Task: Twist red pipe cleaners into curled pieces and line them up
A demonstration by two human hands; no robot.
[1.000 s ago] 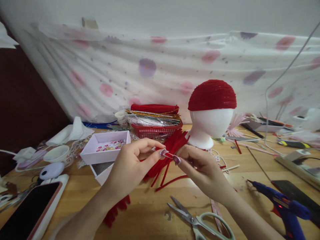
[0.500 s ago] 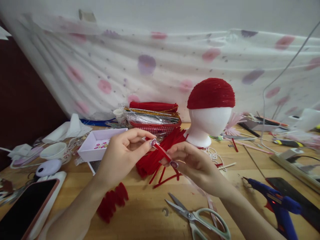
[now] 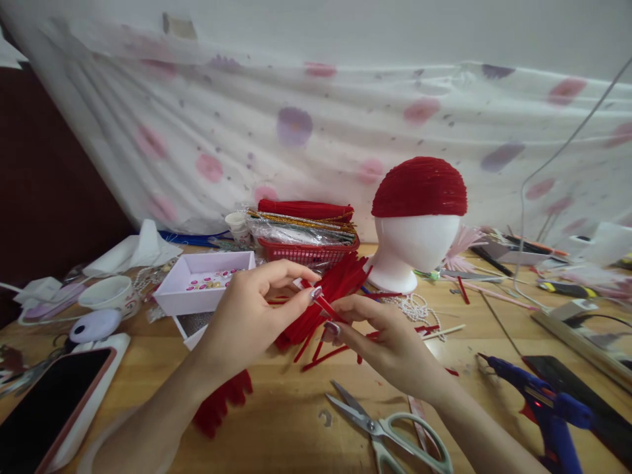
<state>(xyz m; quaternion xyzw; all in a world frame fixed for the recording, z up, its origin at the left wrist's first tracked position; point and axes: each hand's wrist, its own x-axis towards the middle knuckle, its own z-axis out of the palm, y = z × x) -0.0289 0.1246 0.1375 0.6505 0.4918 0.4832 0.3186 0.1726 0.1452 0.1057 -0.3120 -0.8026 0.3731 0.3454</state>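
Both hands are raised over the middle of the table, close together. Between them stretches a short red pipe cleaner (image 3: 324,304) with a pale line along it. The thumb and fingers of my left hand (image 3: 261,299) pinch its upper end. My right hand (image 3: 378,332) pinches the lower end, its fingertips partly hiding it. Behind and below lies a bundle of red pipe cleaners (image 3: 353,273), some loose at its near side. Scissors (image 3: 371,424) lie spread on the table below my hands. A scalloped red fuzzy piece (image 3: 222,405) is partly behind my left forearm.
A white foam head (image 3: 415,243) wears a red cap (image 3: 422,187). Beside it stands a red basket (image 3: 311,250) of craft stems. A white box (image 3: 185,299) holds gems. To the right lies a blue glue gun (image 3: 540,395); to the left, a phone (image 3: 54,408).
My hands have moved slightly right and closer together, with less of the pipe cleaner showing between them. More loose red stems show behind my right hand. The view has shifted a little.
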